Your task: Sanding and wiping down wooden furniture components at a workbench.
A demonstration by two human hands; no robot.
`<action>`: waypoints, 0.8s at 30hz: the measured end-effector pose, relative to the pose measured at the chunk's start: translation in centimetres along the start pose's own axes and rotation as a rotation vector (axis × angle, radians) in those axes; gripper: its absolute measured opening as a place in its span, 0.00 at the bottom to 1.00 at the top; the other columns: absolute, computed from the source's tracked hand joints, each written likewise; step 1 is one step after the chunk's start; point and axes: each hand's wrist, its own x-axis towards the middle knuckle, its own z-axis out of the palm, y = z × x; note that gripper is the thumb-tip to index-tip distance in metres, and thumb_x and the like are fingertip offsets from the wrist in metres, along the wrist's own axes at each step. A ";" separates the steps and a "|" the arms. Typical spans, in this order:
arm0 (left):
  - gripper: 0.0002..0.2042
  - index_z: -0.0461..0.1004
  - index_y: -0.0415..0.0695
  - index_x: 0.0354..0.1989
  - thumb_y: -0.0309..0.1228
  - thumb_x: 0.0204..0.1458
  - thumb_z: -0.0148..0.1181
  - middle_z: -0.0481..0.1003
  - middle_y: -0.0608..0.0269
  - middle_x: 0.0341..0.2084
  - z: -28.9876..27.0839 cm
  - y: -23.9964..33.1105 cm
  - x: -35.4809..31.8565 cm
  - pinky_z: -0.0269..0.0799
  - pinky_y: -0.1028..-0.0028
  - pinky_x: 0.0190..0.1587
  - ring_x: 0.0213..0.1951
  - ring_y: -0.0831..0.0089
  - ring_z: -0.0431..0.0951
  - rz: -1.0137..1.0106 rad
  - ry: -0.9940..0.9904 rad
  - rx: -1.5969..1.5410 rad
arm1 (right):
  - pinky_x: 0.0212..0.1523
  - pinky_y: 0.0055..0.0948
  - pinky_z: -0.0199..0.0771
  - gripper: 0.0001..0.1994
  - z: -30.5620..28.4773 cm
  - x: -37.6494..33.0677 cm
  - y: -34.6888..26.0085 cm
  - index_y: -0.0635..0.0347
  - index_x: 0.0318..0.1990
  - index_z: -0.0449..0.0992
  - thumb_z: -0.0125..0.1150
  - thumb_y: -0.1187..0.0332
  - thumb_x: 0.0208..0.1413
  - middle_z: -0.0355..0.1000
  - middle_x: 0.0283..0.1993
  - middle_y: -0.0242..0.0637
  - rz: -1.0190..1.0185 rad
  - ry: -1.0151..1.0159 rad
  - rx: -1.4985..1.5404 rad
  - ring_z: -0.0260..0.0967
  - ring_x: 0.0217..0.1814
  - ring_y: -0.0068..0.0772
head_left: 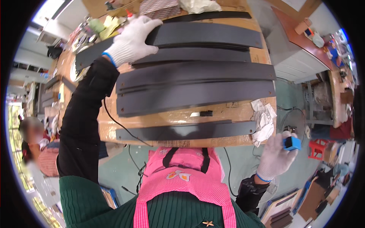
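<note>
Both my hands wear white knitted gloves with blue cuffs. Far on the table, my left hand (pixel 133 41) spans the width of a long dark grey strip (pixel 205 34), its thumb at the near edge and its fingers at the far edge. Under and beside that strip lie more dark strips (pixel 197 55). Nearer to me, two rows of similar strips (pixel 197 93) with small holes at their ends lie side by side. Off the table's right front corner, my right hand (pixel 276 155) is closed around a small blue block (pixel 292 143) with a black face.
A brown cardboard-covered table (pixel 163 117) carries the strips. By its front edge are a narrower dark strip (pixel 182 131), a small black piece (pixel 206 113) and crumpled white cloth (pixel 262 121). Clutter fills the far left corner. A red stool (pixel 318 149) stands right; cables cross the floor.
</note>
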 end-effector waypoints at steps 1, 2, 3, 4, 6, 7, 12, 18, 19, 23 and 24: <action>0.37 0.68 0.47 0.67 0.35 0.44 0.73 0.71 0.49 0.54 1.9 -0.7 1.8 0.71 0.60 0.62 0.60 0.51 0.72 -0.016 -0.071 -0.043 | 0.61 0.47 0.68 0.24 -0.5 -0.4 0.3 0.56 0.67 0.64 0.60 0.62 0.68 0.67 0.66 0.38 -0.008 0.029 -0.043 0.65 0.69 0.37; 0.38 0.68 0.47 0.67 0.37 0.44 0.73 0.71 0.48 0.55 3.7 -1.2 3.4 0.70 0.60 0.63 0.61 0.51 0.71 -0.036 -0.146 -0.079 | 0.61 0.47 0.68 0.23 -0.9 -0.7 0.5 0.56 0.67 0.64 0.60 0.62 0.69 0.67 0.66 0.37 -0.013 0.047 -0.065 0.64 0.70 0.38; 0.38 0.68 0.47 0.67 0.38 0.43 0.74 0.70 0.47 0.55 5.7 -1.3 4.6 0.70 0.60 0.63 0.62 0.51 0.70 -0.042 -0.177 -0.081 | 0.61 0.47 0.68 0.23 -1.2 -1.0 0.7 0.56 0.67 0.64 0.59 0.62 0.69 0.67 0.67 0.37 -0.029 0.082 -0.069 0.64 0.72 0.38; 0.39 0.68 0.47 0.68 0.39 0.43 0.74 0.70 0.46 0.56 7.6 -1.3 5.6 0.70 0.60 0.64 0.63 0.51 0.70 -0.055 -0.220 -0.085 | 0.61 0.47 0.68 0.23 -1.4 -1.4 0.9 0.56 0.67 0.64 0.59 0.61 0.69 0.68 0.66 0.37 -0.043 0.109 -0.098 0.64 0.71 0.38; 0.38 0.70 0.49 0.66 0.43 0.43 0.73 0.70 0.49 0.57 10.4 -1.5 6.9 0.72 0.56 0.63 0.62 0.48 0.70 -0.024 -0.315 -0.129 | 0.61 0.46 0.68 0.23 -1.4 -1.8 1.4 0.56 0.68 0.64 0.59 0.61 0.70 0.69 0.65 0.36 -0.092 0.204 -0.101 0.65 0.70 0.39; 0.38 0.70 0.50 0.67 0.43 0.42 0.73 0.69 0.49 0.57 11.6 -1.5 7.2 0.72 0.57 0.63 0.62 0.48 0.70 -0.016 -0.326 -0.165 | 0.62 0.46 0.68 0.23 -1.2 -1.9 1.7 0.56 0.68 0.64 0.59 0.60 0.70 0.70 0.64 0.37 -0.107 0.211 -0.112 0.66 0.70 0.39; 0.36 0.70 0.48 0.64 0.40 0.43 0.74 0.69 0.51 0.57 15.3 -1.2 7.8 0.74 0.57 0.60 0.62 0.51 0.71 0.030 -0.460 -0.095 | 0.64 0.46 0.70 0.24 0.7 -1.3 3.7 0.56 0.68 0.65 0.59 0.59 0.70 0.70 0.64 0.38 -0.096 0.128 -0.135 0.67 0.69 0.38; 0.28 0.74 0.39 0.48 0.43 0.42 0.76 0.75 0.48 0.47 17.9 -1.4 8.3 0.80 0.57 0.49 0.50 0.51 0.81 0.201 -0.530 0.198 | 0.37 0.29 0.62 0.17 2.8 -0.9 6.3 0.58 0.60 0.70 0.55 0.58 0.72 0.71 0.58 0.38 -0.352 0.762 -0.147 0.60 0.37 0.28; 0.27 0.75 0.38 0.45 0.44 0.42 0.76 0.78 0.47 0.42 18.4 -1.4 8.1 0.81 0.56 0.44 0.44 0.50 0.84 0.237 -0.462 0.199 | 0.37 0.29 0.63 0.17 2.7 -0.9 6.5 0.58 0.59 0.70 0.55 0.58 0.72 0.71 0.58 0.38 -0.326 0.699 -0.156 0.60 0.37 0.28; 0.28 0.72 0.37 0.44 0.48 0.44 0.75 0.78 0.48 0.37 19.9 -1.0 8.0 0.82 0.55 0.37 0.37 0.50 0.84 0.288 -0.382 0.227 | 0.37 0.29 0.63 0.16 1.5 -1.4 6.4 0.59 0.57 0.70 0.54 0.58 0.72 0.72 0.56 0.38 -0.249 0.521 -0.219 0.59 0.37 0.28; 0.29 0.73 0.37 0.44 0.48 0.45 0.75 0.79 0.48 0.37 20.1 -1.0 8.1 0.82 0.55 0.38 0.38 0.50 0.84 0.260 -0.388 0.243 | 0.36 0.29 0.63 0.16 1.2 -1.7 6.4 0.59 0.56 0.70 0.54 0.58 0.72 0.72 0.56 0.38 -0.247 0.507 -0.227 0.59 0.37 0.28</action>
